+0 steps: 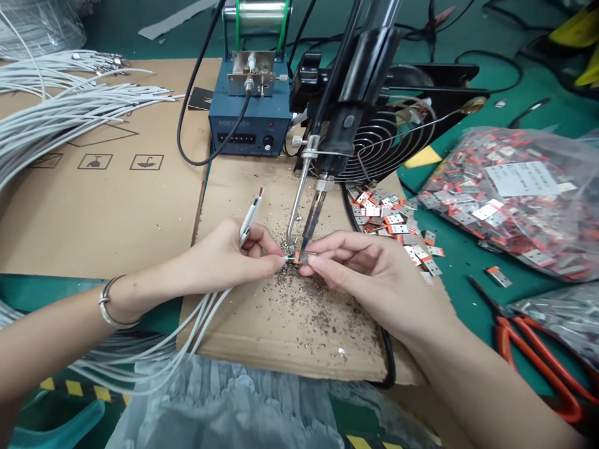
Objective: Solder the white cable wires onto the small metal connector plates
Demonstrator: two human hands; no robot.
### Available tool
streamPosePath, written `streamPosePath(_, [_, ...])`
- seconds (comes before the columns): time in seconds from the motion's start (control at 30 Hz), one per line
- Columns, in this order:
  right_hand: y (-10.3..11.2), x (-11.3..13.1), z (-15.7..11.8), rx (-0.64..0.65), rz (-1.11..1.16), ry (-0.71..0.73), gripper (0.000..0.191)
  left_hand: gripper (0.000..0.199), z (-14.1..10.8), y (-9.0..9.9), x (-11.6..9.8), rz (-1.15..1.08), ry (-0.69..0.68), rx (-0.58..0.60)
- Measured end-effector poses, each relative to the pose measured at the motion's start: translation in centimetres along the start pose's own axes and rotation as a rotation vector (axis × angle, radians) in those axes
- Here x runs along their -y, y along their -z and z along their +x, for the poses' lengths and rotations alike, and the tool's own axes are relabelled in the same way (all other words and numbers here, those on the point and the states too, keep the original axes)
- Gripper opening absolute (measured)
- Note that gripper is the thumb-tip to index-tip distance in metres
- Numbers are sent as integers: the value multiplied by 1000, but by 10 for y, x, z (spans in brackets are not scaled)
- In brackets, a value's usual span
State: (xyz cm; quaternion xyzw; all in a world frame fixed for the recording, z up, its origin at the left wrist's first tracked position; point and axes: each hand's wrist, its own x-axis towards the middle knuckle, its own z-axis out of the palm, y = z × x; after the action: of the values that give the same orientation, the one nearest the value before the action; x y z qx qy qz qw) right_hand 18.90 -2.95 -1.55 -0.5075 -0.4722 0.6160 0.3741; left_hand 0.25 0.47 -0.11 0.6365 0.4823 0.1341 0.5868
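Observation:
My left hand is closed on white cables; one cable's stripped end with coloured wires sticks up between its fingers. Thin wires at its fingertips meet a small USB connector, which my right hand pinches between thumb and fingers. Directly above the connector is the tip of a soldering iron, beside a bent metal feed tube. Dark solder bits lie scattered on the cardboard below both hands.
Behind stand a blue solder feeder with a wire spool and a black fan. Loose connectors, a bag of connectors and red-handled pliers lie right. White cables spread across cardboard at left.

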Motion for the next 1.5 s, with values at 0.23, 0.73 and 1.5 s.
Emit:
streamPosePath(0.23, [2,-1,0,26,56,7,7,13,-1,0,-1,-28,2,15])
streamPosePath(0.73, [3,-1,-2,45,106,-13,5,11,-1,-2,-3,-46,20,12])
streamPosePath(1.5, [2,0,-2,32,-10,8,7,11,-3,-6,-5,-42,49,-4])
